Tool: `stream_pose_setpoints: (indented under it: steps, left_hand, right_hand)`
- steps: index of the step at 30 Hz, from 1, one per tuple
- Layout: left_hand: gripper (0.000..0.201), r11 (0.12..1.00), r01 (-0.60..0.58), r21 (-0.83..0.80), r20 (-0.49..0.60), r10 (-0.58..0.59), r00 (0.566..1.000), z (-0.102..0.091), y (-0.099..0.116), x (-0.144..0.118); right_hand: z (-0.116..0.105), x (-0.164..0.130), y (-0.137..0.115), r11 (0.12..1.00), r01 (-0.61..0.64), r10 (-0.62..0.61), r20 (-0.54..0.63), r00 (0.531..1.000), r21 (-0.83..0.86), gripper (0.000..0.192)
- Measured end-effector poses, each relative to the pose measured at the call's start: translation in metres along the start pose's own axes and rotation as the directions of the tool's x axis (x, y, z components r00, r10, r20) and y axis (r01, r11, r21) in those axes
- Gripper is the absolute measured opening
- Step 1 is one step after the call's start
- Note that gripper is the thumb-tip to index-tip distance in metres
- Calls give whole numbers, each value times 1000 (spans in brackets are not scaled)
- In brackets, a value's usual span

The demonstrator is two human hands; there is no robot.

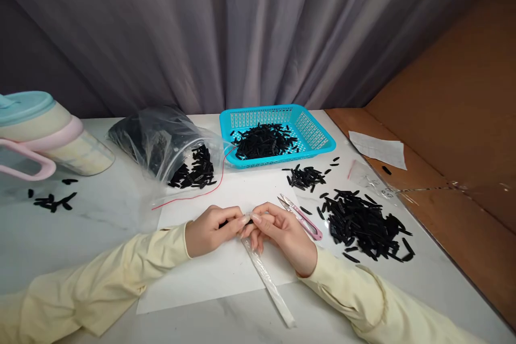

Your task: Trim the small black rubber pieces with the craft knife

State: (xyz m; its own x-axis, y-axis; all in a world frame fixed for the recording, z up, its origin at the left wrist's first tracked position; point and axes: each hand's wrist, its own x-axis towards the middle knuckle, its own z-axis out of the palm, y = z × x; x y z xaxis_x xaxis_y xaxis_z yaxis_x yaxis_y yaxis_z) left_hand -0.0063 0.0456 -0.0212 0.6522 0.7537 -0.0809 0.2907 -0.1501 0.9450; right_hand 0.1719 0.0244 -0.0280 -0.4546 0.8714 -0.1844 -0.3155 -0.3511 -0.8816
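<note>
My left hand and my right hand meet over a white paper sheet, fingertips pinched together on a small black piece. A long narrow clear plastic sleeve runs from under my right fingers toward the near edge; which hand grips it I cannot tell. Pink thread snips lie just right of my right hand. A heap of black pieces sits further right.
A turquoise basket holding black pieces stands at the back. An open clear bag spills more pieces on the left. A pastel jug lies far left. Loose pieces are scattered. A paper slip rests on the brown surface.
</note>
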Motion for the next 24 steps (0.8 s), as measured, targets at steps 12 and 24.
stream_pose_setpoints:
  steps: [12, 24]
  left_hand:
    - [39, 997, 75, -29, -79, -77, 994, 1, 3, -2]
    - [38, 999, 48, 0, -125, -47, 991, 4, 7, -3]
  right_hand:
    - [3, -8, -7, 996, -18, 24, 68, 997, -91, 26]
    - [3, -7, -6, 994, -40, 46, 52, 998, -105, 27]
